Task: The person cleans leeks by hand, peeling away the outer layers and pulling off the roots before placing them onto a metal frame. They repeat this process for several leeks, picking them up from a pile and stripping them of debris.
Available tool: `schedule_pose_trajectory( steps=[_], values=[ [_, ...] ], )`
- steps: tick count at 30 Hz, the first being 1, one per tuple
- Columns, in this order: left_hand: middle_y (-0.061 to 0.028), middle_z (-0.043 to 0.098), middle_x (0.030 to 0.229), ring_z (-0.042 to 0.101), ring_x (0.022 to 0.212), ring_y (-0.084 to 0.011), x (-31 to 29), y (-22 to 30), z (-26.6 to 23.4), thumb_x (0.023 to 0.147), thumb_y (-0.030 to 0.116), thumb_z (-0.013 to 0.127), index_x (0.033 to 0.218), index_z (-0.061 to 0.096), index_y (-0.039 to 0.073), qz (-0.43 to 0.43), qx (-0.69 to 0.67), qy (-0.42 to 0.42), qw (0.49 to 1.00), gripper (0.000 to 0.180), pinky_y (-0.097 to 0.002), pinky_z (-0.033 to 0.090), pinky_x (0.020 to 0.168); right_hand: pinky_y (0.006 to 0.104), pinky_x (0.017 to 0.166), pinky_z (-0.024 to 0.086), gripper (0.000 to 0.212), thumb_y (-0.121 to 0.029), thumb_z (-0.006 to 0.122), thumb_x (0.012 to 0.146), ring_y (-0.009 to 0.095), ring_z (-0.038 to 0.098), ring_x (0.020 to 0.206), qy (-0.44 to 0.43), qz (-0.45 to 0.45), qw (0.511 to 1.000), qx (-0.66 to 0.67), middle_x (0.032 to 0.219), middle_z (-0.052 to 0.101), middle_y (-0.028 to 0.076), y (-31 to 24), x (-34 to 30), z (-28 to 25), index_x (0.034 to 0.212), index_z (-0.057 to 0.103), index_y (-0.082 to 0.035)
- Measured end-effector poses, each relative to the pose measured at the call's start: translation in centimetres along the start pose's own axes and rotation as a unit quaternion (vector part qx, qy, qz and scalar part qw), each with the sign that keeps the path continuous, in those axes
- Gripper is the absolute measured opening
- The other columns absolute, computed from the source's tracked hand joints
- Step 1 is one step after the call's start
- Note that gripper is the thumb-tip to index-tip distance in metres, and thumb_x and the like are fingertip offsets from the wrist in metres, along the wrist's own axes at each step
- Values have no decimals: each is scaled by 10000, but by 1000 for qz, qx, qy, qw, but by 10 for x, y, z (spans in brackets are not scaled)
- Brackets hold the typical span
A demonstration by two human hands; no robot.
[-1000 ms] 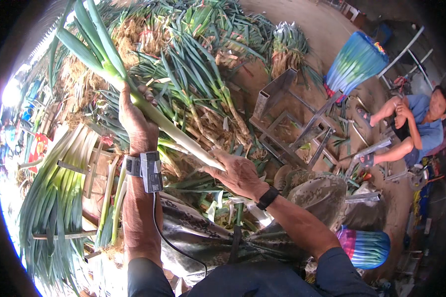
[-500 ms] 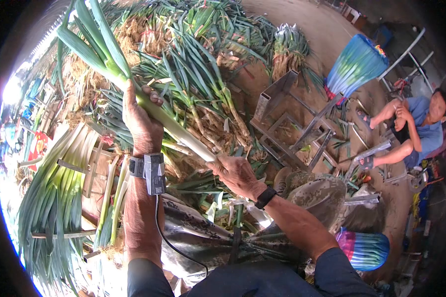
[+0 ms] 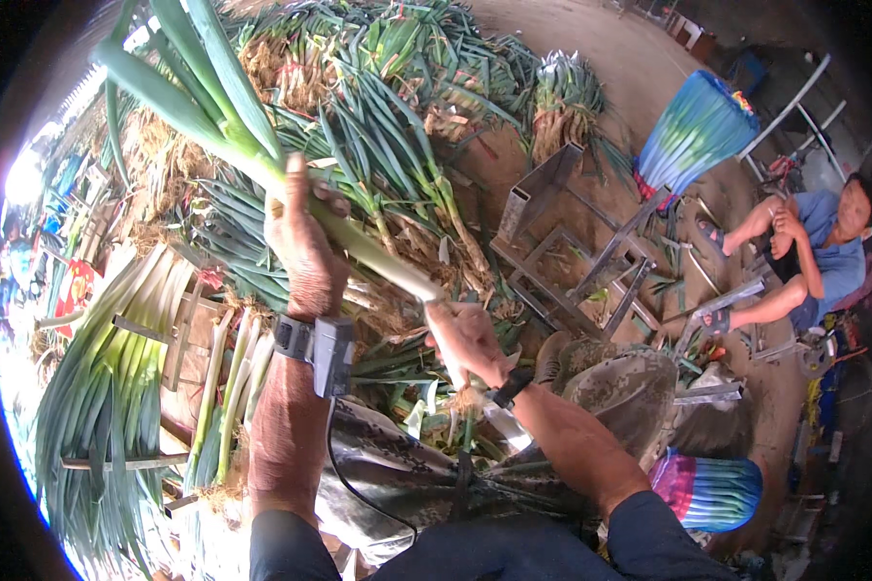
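A long green onion [image 3: 383,259] slants across in front of me, its green leaves up at the far left and its white end toward the right. My left hand [image 3: 305,232] is closed around the stalk just below the leaves, thumb pointing up along it. At the white end, my right hand [image 3: 470,339] is closed, its fingers slightly blurred. Under that hand hangs a pale strip with a root tuft [image 3: 467,397] at its tip; whether it is still joined to the stalk I cannot tell.
Trimmed green onions [image 3: 131,339] lie in a metal rack at left. Heaped untrimmed onions [image 3: 388,145] cover the ground ahead. Metal frames [image 3: 581,252] stand right of centre. Wrapped bundles [image 3: 698,126] are at the right, near a seated person [image 3: 824,242].
My left hand and the onion have shifted a little to the right. My right hand has moved slightly right and down, and the pale rooted strip now shows below it.
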State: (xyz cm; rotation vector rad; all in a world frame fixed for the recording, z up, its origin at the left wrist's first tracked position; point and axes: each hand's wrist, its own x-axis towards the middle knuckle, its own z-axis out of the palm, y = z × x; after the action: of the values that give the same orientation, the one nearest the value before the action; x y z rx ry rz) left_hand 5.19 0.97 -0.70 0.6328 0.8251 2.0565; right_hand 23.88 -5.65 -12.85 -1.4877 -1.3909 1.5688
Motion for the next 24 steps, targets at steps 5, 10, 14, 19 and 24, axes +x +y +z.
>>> schedule_pose_trajectory(
  steps=[5,10,14,19,24],
  values=[
    [-3,467,626,475,539,-126,-19,-3,16,931,246,691,1008,580,18,-3,21,-38,999,265,-269,398,534,255,430,513,452,-445,573,982,107,654,551,4,-10,985,172,658,663,54,7,9,-17,892,649,-8],
    [10,439,620,449,541,-110,-20,-3,14,922,268,709,989,593,6,-2,-6,-43,999,294,-260,354,516,257,477,503,398,-407,574,991,103,630,558,3,-128,991,-44,691,664,44,-38,-16,1,951,684,-26],
    [23,458,626,448,534,-86,-15,-9,11,903,299,730,1012,613,23,23,59,-40,997,320,-250,379,499,311,528,500,319,-394,606,972,148,654,596,-110,-357,894,-247,646,624,49,-38,-36,17,882,665,-93],
    [32,452,631,433,502,-84,-1,8,1,960,322,628,1106,599,16,-14,45,-87,995,341,-235,382,462,384,575,500,415,-510,676,881,248,677,660,-267,-183,819,-474,668,643,98,5,-52,-22,940,656,-100],
    [48,403,631,420,512,-70,14,6,-16,978,358,581,1248,518,20,-41,12,-131,990,437,-220,352,460,347,632,545,483,-488,625,934,184,695,722,-143,-159,946,-244,814,716,101,4,-34,-53,1115,661,-42]
  ],
)
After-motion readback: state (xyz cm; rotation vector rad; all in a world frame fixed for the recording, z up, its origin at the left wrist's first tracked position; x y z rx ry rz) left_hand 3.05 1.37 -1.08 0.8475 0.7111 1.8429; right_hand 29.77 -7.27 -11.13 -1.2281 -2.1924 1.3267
